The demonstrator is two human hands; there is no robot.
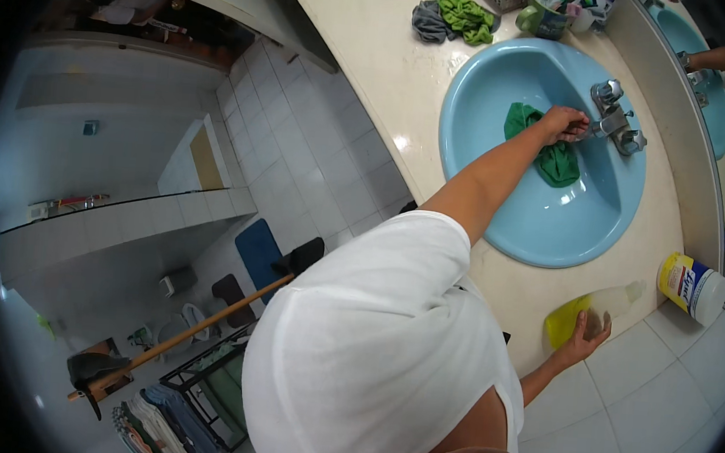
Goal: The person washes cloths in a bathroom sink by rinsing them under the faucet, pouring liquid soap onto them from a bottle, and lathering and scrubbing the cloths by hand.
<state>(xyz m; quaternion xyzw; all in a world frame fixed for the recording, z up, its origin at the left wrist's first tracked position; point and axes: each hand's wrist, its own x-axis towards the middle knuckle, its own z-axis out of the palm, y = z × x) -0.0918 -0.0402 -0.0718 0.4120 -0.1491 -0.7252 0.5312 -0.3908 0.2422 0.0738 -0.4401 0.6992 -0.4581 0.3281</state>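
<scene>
My left hand (565,125) reaches over the light blue sink (540,236), close by the metal faucet (613,123). Its fingers are curled; whether anything is in them is hidden. A wet-looking green cloth (559,165) lies crumpled in the basin beneath that hand and wrist. My right hand (584,336) is closed around a clear bottle (616,299) with yellow-green liquid in its lower part. The bottle is on the cream counter, near its tiled side.
Beside the bottle is a yellow-and-blue tub with a white lid (690,286). Grey and bright green cloths (468,20) lie bunched at the counter's far left, near a green mug (542,21) of small tubes. A mirror (690,73) edges the counter.
</scene>
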